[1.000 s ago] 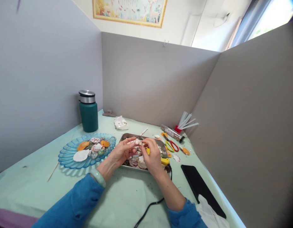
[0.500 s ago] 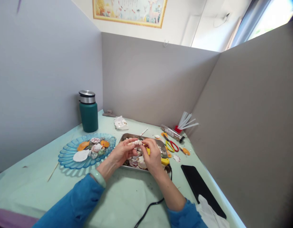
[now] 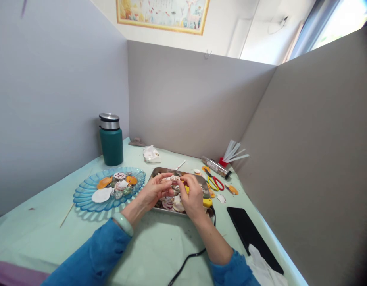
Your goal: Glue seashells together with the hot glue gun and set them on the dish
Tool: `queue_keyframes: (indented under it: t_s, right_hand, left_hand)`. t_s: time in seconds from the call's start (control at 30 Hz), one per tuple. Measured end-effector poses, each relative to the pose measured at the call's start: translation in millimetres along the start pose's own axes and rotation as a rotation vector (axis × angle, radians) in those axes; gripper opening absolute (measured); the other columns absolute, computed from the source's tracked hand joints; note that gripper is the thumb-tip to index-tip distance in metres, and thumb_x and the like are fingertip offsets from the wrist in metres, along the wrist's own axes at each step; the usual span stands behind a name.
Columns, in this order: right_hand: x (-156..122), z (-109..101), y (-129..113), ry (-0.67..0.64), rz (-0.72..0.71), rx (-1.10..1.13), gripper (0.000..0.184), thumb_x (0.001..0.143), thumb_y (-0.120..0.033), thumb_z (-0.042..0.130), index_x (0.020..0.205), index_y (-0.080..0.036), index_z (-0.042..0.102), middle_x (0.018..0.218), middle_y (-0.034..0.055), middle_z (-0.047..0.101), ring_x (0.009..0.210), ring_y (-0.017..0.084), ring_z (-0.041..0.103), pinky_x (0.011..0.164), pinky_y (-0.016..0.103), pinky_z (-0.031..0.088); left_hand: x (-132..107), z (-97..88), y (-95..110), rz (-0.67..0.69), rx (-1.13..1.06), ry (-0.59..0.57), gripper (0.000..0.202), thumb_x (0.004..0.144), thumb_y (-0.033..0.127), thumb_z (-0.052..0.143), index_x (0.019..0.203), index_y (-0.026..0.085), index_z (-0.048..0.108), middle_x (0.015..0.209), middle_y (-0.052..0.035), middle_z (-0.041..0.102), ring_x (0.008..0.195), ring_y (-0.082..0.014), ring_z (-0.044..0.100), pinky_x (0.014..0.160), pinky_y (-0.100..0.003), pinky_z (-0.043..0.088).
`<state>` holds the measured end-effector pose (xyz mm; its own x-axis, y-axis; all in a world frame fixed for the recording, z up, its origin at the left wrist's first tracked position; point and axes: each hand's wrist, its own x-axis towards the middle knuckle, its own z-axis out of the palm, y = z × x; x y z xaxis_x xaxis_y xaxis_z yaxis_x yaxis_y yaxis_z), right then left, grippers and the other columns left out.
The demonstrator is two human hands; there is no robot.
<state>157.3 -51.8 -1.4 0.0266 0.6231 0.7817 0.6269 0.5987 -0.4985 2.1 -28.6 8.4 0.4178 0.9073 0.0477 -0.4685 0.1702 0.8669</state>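
"What lies closest?"

"A black cord (image 3: pixel 189 257) curving over the worktop (image 3: pixel 153 246), and at the right a crumpled white cloth (image 3: pixel 265 268) overlapping a flat black slab (image 3: pixel 245 230)."

"And the hands?"

"Beyond those, raised over a metal tray (image 3: pixel 205 190). The left hand (image 3: pixel 152 191) and the right hand (image 3: pixel 191 198) meet at a small speckled piece (image 3: pixel 174 178); the fingers of both pinch it between them, one hand at each end. (It looks like shell, though it's too small to be sure.)"

"What's in the tray?"

"Shells (image 3: pixel 168 203), mostly pale, and a yellow tool (image 3: pixel 207 202) partly hidden by the right hand."

"Anything beside it?"

"To the left, a blue scalloped plate (image 3: pixel 83 198) bearing more shells, orange and white among them. To the right, scissors (image 3: pixel 215 182) with yellow and red handles, near some loose orange shells."

"Farther back?"

"A clear tube (image 3: pixel 216 167) lying by a red holder (image 3: pixel 223 161) of translucent sticks (image 3: pixel 232 151), a white packet (image 3: pixel 151 154) and a green bottle (image 3: pixel 111 147) standing upright. Then grey partitions (image 3: pixel 195 99), and a framed picture (image 3: pixel 162 16) on the wall."
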Motion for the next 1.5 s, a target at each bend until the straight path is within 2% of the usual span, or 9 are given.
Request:
queue_keyframes:
  t_s: [0.13,0.23,0.37,0.5,0.73,0.93,1.17,1.5]
  right_hand:
    - [-0.7,0.7,0.8,0.003,0.009,-0.01,0.01,0.09,-0.023,0.05,0.087,-0.019,0.059,0.088,0.0061,0.061,0.082,0.019,0.057,0.074,0.032,0.045]
    - [-0.7,1.1,0.4,0.011,0.006,-0.014,0.01,0.089,-0.024,0.051,0.087,-0.019,0.06,0.088,0.0059,0.061,0.082,0.019,0.057,0.074,0.032,0.046]
    - [-0.2,1.0,-1.5,0.014,0.008,0.004,0.011,0.089,-0.026,0.053,0.095,-0.019,0.06,0.091,0.0061,0.062,0.082,0.019,0.058,0.073,0.032,0.046]
    - [-0.2,1.0,-2.3,-0.038,-0.025,0.053,0.013,0.089,-0.025,0.053,0.099,-0.02,0.059,0.096,0.0071,0.063,0.09,0.021,0.058,0.078,0.033,0.047]
    - [-0.6,0.8,-0.8,-0.038,-0.019,0.056,0.013,0.088,-0.02,0.053,0.1,-0.02,0.059,0.097,0.0071,0.062,0.091,0.021,0.058,0.079,0.034,0.047]
    - [-1.3,1.6,0.3,-0.037,-0.018,0.056,0.013,0.088,-0.019,0.053,0.1,-0.02,0.058,0.097,0.0073,0.062,0.092,0.021,0.058,0.079,0.035,0.047]
    - [-0.8,1.4,-0.7,-0.038,-0.021,0.069,0.014,0.089,-0.019,0.052,0.101,-0.02,0.058,0.098,0.0068,0.062,0.092,0.02,0.057,0.08,0.034,0.046]
    - [-1.9,2.3,-0.4,-0.031,0.009,0.053,0.012,0.088,-0.018,0.052,0.098,-0.019,0.058,0.095,0.006,0.062,0.085,0.019,0.058,0.073,0.031,0.046]
  left_hand:
    - [-1.9,2.2,-0.4,0.036,0.032,-0.009,0.046,0.069,0.02,0.076,0.111,0.016,0.058,0.09,-0.0065,0.069,0.06,-0.01,0.064,0.062,-0.024,0.054]
    - [-2.0,2.8,-0.4,0.033,0.033,0.008,0.042,0.069,0.022,0.076,0.106,0.015,0.059,0.088,-0.0069,0.07,0.057,-0.0098,0.063,0.06,-0.023,0.053]
    - [0.0,0.7,-1.9,0.031,0.019,-0.009,0.037,0.069,0.024,0.076,0.101,0.014,0.06,0.084,-0.0074,0.071,0.055,-0.0099,0.064,0.057,-0.022,0.052]
    - [2.1,-1.8,-3.6,0.042,0.022,-0.028,0.035,0.069,0.024,0.076,0.099,0.014,0.061,0.08,-0.0055,0.07,0.055,-0.0099,0.063,0.058,-0.022,0.052]
    - [2.0,-1.7,-3.7,0.03,0.065,-0.031,0.037,0.067,0.024,0.077,0.099,0.014,0.061,0.084,-0.0053,0.069,0.056,-0.0095,0.063,0.059,-0.022,0.051]
    - [0.6,2.1,-3.3,0.057,0.134,0.033,0.036,0.069,0.03,0.076,0.097,0.015,0.06,0.082,-0.0049,0.069,0.054,-0.0089,0.062,0.056,-0.021,0.05]
    - [0.6,1.8,-3.5,0.068,0.138,0.008,0.033,0.072,0.031,0.072,0.097,0.015,0.057,0.079,-0.0048,0.069,0.054,-0.0083,0.061,0.057,-0.021,0.05]
    - [2.1,0.4,-3.7,0.055,0.145,0.024,0.035,0.072,0.032,0.072,0.098,0.015,0.057,0.081,-0.0043,0.068,0.054,-0.0078,0.061,0.055,-0.02,0.048]
